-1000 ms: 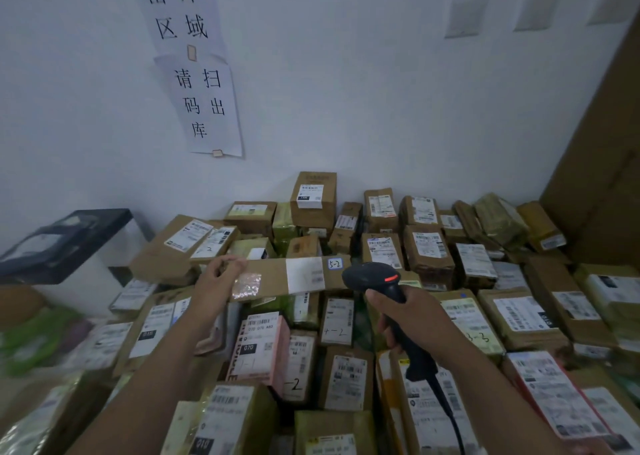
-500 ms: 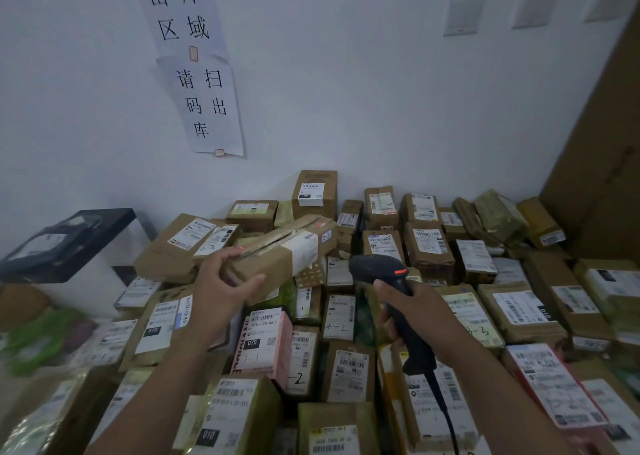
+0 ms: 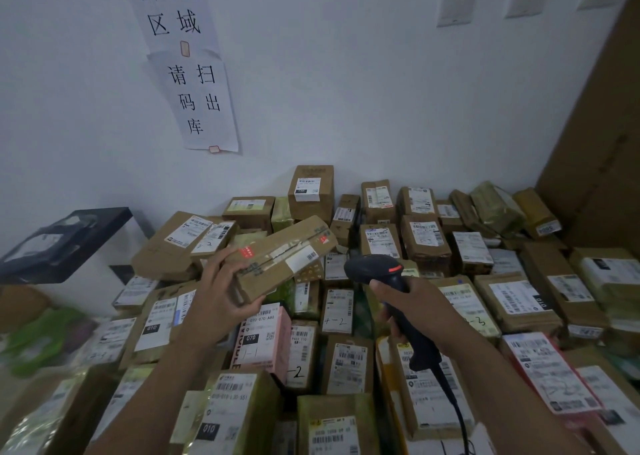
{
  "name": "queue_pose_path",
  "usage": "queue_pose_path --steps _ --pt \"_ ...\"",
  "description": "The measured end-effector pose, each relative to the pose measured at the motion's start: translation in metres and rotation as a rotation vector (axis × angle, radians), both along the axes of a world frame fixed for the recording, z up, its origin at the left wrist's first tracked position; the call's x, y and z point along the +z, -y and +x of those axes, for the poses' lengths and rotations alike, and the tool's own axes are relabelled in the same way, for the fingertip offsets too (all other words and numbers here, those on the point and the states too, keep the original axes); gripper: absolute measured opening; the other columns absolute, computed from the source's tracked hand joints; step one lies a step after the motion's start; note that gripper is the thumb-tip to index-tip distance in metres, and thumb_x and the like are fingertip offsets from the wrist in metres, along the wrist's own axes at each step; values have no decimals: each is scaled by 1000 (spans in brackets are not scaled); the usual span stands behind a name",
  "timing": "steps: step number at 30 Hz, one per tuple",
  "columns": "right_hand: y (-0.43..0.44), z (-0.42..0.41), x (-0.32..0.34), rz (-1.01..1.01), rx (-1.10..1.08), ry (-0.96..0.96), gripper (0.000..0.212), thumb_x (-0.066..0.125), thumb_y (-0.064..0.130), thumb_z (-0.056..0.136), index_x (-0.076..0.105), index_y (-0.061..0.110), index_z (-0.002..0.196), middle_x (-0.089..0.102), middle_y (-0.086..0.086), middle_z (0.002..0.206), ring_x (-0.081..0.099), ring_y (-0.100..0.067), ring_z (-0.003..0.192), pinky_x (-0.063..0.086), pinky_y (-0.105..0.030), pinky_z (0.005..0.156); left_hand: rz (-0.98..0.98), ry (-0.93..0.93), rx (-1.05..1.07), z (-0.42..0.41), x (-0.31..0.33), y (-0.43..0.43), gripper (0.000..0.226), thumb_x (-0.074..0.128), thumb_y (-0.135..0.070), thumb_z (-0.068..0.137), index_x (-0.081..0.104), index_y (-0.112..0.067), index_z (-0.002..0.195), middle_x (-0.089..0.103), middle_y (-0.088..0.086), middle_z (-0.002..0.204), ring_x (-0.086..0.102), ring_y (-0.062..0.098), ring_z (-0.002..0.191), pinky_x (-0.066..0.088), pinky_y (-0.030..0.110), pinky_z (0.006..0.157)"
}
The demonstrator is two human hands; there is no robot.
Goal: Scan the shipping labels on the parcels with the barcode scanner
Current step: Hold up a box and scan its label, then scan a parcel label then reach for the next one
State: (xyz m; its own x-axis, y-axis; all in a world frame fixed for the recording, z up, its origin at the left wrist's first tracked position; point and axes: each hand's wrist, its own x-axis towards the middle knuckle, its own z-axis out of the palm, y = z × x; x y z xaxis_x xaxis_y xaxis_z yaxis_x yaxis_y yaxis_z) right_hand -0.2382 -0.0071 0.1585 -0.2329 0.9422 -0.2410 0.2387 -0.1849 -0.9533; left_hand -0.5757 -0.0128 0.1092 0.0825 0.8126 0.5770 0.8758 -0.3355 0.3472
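Since half a second ago the left hand (image 3: 221,299) has rolled the long cardboard parcel (image 3: 277,264) so that its taped face with red stickers (image 3: 246,252) turns upward. The white label (image 3: 304,260) now shows only as a strip folded over the lower edge, just left of frame centre. That hand grips the parcel's near end, thumb on top and fingers curled beneath, and holds it tilted above the pile of parcels (image 3: 426,243). The right hand (image 3: 415,312) is wrapped round the handle of the barcode scanner (image 3: 377,269), whose nose sits just beside the label. With the label bent round the edge, the barcode likely faces the scanner badly and may not read. The beam could instead catch one of the many labels below. Held by one end only, the long box could sag or slip. The cable (image 3: 453,402) trailing over the lower right boxes may snag.
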Motion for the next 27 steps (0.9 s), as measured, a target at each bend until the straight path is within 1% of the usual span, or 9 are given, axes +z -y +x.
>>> queue_pose_path --steps 4,6,9,15,19,21,23,25,27 --pt "1 -1 3 7 52 46 34 64 37 93 62 4 84 67 -7 61 57 -16 42 48 -25 44 18 -62 -62 -6 1 -2 68 69 -48 71 49 -16 128 44 16 142 32 11 137 21 13 115" --pt "0 -2 5 12 73 92 34 64 38 93 63 6 85 67 -5 60 57 -15 42 48 -24 44 10 -79 -71 -7 1 -2 67 69 -49 71 49 -18 128 44 15 142 36 20 135 30 26 112" --pt "-1 -3 6 20 97 137 34 63 41 93 63 8 85 68 -4 61 57 -14 41 48 -25 45 30 -113 -79 -8 0 -1 66 67 -49 72 49 -17 126 45 15 141 37 21 133 36 41 108" --pt "-3 -3 8 25 148 185 34 61 41 95 62 10 81 66 -1 54 56 -11 40 48 -24 47 58 -126 -92 -8 0 -5 67 67 -49 72 49 -16 127 44 16 140 35 20 133 36 43 105" --pt "-4 -3 10 11 116 113 35 61 38 95 61 6 80 64 -1 51 56 -13 39 48 -24 45 38 -118 -92 -8 -5 -7 66 69 -48 71 49 -16 126 43 15 141 40 30 132 39 46 105" --pt "-7 -2 8 3 73 62 35 62 37 94 62 4 82 66 -3 55 57 -15 42 49 -25 44 -11 -32 -67 -2 -13 -6 67 71 -48 70 49 -20 126 42 11 141 41 29 132 41 43 105" --pt "-9 2 4 -6 14 22 36 63 39 93 63 3 87 68 -5 60 59 -17 46 50 -26 44 -49 129 19 16 -20 -4 65 77 -44 68 50 -25 124 43 4 137 43 19 127 45 35 99" --pt "-12 5 0 -5 -47 5 38 64 40 92 63 1 91 70 -8 65 60 -19 48 50 -27 44 -87 290 104 37 -30 -4 63 87 -29 67 52 -26 119 47 3 128 49 3 111 48 18 86" --pt "-15 9 -5 -10 -91 1 40 64 40 91 63 0 94 71 -14 71 60 -20 49 51 -27 44 -156 397 172 58 -41 -6 56 86 -25 71 53 -25 115 49 1 119 55 5 98 47 11 70"
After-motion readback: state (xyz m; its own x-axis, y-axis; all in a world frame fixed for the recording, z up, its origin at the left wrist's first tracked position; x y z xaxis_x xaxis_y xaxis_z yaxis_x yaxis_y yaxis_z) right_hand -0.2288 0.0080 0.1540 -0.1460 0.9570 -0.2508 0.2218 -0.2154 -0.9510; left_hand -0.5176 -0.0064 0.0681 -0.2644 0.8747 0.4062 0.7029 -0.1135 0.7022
